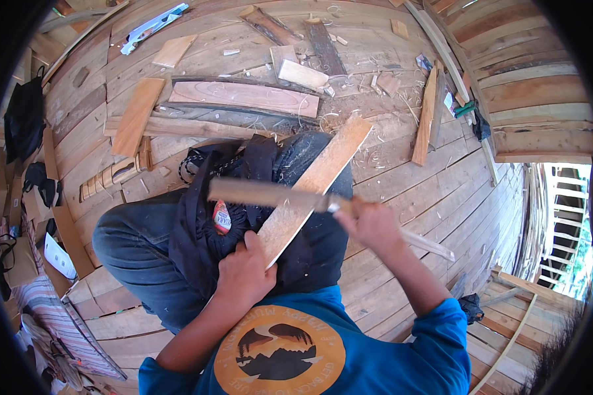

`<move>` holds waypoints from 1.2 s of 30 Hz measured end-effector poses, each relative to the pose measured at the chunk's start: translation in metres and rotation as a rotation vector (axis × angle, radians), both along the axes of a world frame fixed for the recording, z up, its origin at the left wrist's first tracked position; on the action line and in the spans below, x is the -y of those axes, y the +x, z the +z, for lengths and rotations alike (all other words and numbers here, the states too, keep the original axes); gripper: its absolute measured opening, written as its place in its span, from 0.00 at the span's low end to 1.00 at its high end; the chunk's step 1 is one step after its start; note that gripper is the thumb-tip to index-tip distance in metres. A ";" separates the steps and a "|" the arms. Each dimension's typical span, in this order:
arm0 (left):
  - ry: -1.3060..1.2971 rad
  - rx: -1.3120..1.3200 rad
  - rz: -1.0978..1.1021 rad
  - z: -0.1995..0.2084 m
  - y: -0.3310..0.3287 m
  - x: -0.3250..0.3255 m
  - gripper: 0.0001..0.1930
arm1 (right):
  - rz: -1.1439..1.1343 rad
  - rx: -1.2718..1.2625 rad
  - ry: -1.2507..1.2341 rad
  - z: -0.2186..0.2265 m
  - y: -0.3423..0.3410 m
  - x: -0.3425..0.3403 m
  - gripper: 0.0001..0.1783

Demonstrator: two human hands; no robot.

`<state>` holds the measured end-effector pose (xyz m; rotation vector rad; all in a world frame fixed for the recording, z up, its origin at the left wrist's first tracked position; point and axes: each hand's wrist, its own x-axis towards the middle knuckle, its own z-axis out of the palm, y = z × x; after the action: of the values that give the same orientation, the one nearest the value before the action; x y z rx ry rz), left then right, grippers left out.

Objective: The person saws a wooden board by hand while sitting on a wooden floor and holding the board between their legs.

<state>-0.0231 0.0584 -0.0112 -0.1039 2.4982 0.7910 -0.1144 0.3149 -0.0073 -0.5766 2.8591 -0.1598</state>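
A long, narrow wooden board [333, 159] lies slanted over my lap, its far end beyond my knees. My left hand [242, 271] is closed around its near end. In my right hand [370, 227] is a large knife [257, 193], its broad blade pointing left across the middle of the board; blur hides whether the edge touches the wood. A pale stick [428, 245] shows past my right wrist; I cannot tell whether it belongs to the knife's handle. Dark cloth [244, 164] with a small red-and-white packet [222, 217] rests on my lap beneath the board.
Wood shavings and offcuts are strewn over the plank floor [402, 316]. Ahead lie a bark-edged board [244, 97], a short plank [138, 115] and a dark slab [324, 47]. A narrow strip [425, 118] lies to the right. Cardboard [72, 240] and bags stand at the left.
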 end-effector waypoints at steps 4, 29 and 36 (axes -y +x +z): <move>0.029 -0.006 0.005 0.001 -0.006 -0.001 0.21 | -0.125 -0.060 0.017 -0.003 -0.016 -0.010 0.29; 0.043 0.038 -0.004 0.001 -0.008 0.003 0.22 | -0.206 -0.071 0.144 -0.006 -0.064 -0.047 0.28; 0.065 0.031 -0.005 0.000 -0.007 0.006 0.22 | -0.064 -0.087 0.063 -0.018 -0.058 -0.044 0.29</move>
<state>-0.0301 0.0526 -0.0114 -0.0869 2.4399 0.8619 -0.1726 0.3588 -0.0257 -0.4911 2.9566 -0.0561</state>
